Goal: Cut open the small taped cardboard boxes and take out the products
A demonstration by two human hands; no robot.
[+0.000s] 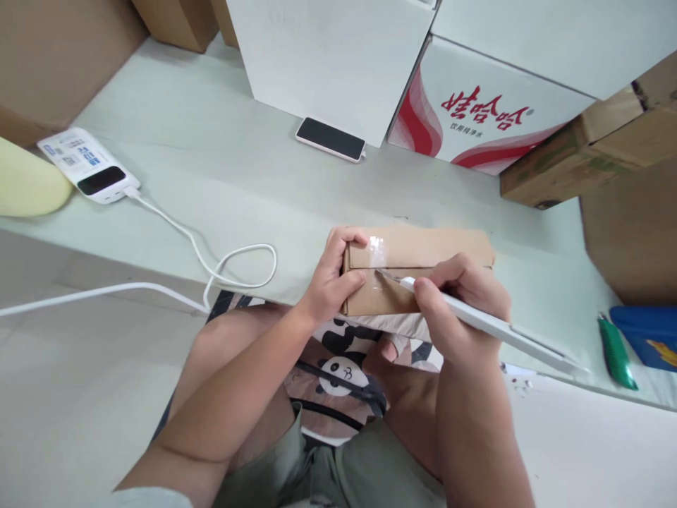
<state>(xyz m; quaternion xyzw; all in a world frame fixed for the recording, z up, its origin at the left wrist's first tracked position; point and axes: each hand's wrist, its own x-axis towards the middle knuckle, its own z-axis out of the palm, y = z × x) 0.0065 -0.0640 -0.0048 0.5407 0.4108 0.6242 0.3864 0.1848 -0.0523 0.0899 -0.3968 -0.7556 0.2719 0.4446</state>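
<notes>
A small brown cardboard box (444,245) lies at the front edge of the table, with a strip of clear tape (377,252) across its seam near the left end. My left hand (334,276) grips that left end, thumb on the top and fingers over the far side. In my right hand (465,307) is a white utility knife (484,319), fingers wrapped round its handle. The knife's blade points left and its tip is at the seam beside the tape. The right part of the box is partly hidden behind my right hand.
A phone (331,139) lies behind the box, before white cartons (338,56). At the left, a white power bank (87,166) trails a white cable (185,229). A green packet (618,353) and blue packet (648,335) lie right. Brown cartons (576,152) stand at the back right.
</notes>
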